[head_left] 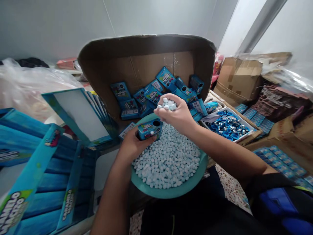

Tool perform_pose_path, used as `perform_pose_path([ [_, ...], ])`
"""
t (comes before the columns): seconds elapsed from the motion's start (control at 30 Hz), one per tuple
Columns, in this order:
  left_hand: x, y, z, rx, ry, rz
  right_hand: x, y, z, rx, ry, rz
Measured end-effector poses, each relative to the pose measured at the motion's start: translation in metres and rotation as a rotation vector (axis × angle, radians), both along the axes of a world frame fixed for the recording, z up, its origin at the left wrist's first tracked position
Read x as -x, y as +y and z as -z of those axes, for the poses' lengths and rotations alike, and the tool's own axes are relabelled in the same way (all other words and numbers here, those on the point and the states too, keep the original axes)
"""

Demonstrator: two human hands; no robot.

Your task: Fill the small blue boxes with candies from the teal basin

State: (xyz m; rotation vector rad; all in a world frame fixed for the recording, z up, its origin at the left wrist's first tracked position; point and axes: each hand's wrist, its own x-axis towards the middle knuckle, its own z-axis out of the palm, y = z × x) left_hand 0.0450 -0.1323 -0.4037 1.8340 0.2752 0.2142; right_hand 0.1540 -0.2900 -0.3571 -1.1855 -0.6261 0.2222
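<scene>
My left hand point(133, 145) grips a small blue candy box point(149, 130) printed with "Caramelo Macizo", its fingers wrapped round the sides. A single pale candy shows against the box's front. Higher and to the right, my right hand point(177, 112) is cupped round a handful of pale blue-white candies point(167, 104). Both hands are over a turquoise basin point(168, 195) heaped with the same round candies point(168, 156). Behind the basin a large cardboard box point(146, 49) lies open toward me, with several blue candy boxes point(153, 94) piled in it.
Tall blue display cartons point(39, 182) stand at the left, beside a white-panelled one point(75, 114). On the right, a tray point(249, 133) holds blue and silver ring-like pieces point(228, 125). Cardboard cartons point(237, 76) and rows of small blue packs point(280, 161) lie farther right.
</scene>
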Motion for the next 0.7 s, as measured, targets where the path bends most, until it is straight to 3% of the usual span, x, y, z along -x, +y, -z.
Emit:
perform_pose_path([
  [0.27, 0.001, -0.001, 0.005, -0.021, -0.036, 0.076, -0.001, 0.038, 0.008, -0.203, 0.213, 0.023],
  [0.5, 0.004, 0.003, 0.02, -0.085, -0.045, 0.123, -0.002, 0.029, 0.015, -0.178, 0.301, -0.024],
  [0.7, 0.005, 0.002, 0.019, -0.116, -0.031, 0.15, 0.0, 0.022, 0.015, -0.18, 0.332, -0.068],
])
